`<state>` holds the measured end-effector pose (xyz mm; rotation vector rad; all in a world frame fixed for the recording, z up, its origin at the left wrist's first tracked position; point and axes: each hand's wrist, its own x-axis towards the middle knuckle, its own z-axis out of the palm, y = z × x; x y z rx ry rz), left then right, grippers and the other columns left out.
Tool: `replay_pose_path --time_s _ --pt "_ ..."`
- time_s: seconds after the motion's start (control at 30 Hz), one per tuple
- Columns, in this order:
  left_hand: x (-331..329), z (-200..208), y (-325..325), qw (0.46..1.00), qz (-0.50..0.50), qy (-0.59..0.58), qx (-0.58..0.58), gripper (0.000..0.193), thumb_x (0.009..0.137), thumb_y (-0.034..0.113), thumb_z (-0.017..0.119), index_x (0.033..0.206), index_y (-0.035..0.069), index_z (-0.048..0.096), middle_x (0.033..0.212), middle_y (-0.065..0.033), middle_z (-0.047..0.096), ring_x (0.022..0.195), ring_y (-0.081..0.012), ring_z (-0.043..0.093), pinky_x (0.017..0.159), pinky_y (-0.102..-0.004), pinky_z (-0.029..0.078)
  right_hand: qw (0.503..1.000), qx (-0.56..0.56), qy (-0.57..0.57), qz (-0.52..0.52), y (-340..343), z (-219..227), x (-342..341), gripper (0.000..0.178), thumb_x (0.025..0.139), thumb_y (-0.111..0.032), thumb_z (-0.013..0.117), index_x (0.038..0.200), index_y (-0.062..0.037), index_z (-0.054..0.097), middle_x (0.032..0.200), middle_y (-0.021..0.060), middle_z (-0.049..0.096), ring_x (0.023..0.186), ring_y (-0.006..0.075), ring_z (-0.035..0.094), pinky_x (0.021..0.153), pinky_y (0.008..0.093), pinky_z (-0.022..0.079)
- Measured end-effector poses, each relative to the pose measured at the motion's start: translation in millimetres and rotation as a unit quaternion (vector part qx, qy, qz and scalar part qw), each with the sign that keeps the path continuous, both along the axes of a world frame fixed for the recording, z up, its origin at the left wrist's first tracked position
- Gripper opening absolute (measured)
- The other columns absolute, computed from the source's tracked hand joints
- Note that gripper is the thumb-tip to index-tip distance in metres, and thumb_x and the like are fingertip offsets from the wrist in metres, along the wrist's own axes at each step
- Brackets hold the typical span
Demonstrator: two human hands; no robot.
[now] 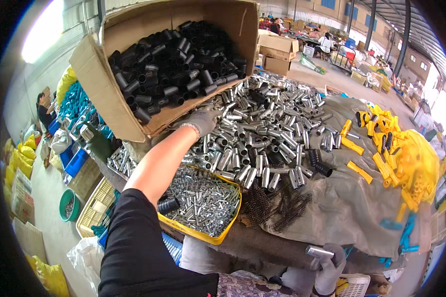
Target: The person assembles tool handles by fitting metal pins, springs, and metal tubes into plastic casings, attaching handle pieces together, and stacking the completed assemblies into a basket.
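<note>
My right hand [330, 271], in a grey glove, is closed around a short silver metal tube [319, 252] near the table's front edge. My left hand [203, 123], gloved too, reaches far forward to the pile of silver metal tubes [262, 129], beside the cardboard box's lower lip. Its fingertips are lost among the tubes, so its grip does not show. The tilted cardboard box [86, 74] opens toward me, full of black tube sleeves [171, 64]. A yellow-rimmed tray [218, 241] of small metal pins [203, 200] sits below my left forearm.
Dark coil springs [287, 210] lie in front of the tubes, with black sleeves [319, 163] at their right. Yellow plastic handles [386, 148] spill from a yellow bag [421, 156] on the right. Teal parts [77, 106] are heaped at left; a green basin [69, 207] stands on the floor.
</note>
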<state>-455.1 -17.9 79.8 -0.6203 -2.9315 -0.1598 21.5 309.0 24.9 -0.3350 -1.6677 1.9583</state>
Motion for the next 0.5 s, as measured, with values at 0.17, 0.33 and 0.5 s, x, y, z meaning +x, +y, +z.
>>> replay_pose_path --time_s 0.17,0.33,0.5 --pt "-18.8 7.5 40.5 0.997 -0.011 -0.049 0.057 0.034 0.099 0.028 0.051 0.131 0.023 0.062 0.153 -0.0031 0.041 0.137 -0.0289 0.042 0.115 -0.0413 0.034 0.997 -0.010 -0.014 0.070 8.1 -9.5 -0.9 0.048 0.092 -0.028 0.070 0.123 0.0047 0.055 0.082 0.0102 0.063 0.064 0.0145 0.056 0.057 0.0275 0.045" --pt "-25.8 14.7 82.5 0.972 -0.101 -0.112 -0.181 0.041 0.084 0.012 0.063 0.119 0.032 0.070 0.105 -0.0130 0.072 0.103 -0.0316 0.067 0.094 -0.0419 0.051 0.998 -0.023 -0.043 0.029 23.8 -33.3 5.2 0.049 0.091 -0.030 0.071 0.124 0.0032 0.055 0.083 0.0099 0.063 0.064 0.0146 0.056 0.060 0.0282 0.047" --pt "-33.8 3.0 80.0 0.968 -0.104 -0.012 -0.228 0.083 0.076 -0.006 0.060 0.151 0.016 0.033 0.116 -0.0249 0.065 0.107 -0.0378 0.063 0.094 -0.0456 0.051 0.987 -0.109 -0.103 0.055 25.1 -26.4 4.7 0.033 0.088 -0.012 0.066 0.116 0.0015 0.057 0.098 0.0106 0.065 0.078 0.0144 0.063 0.065 0.0286 0.053"
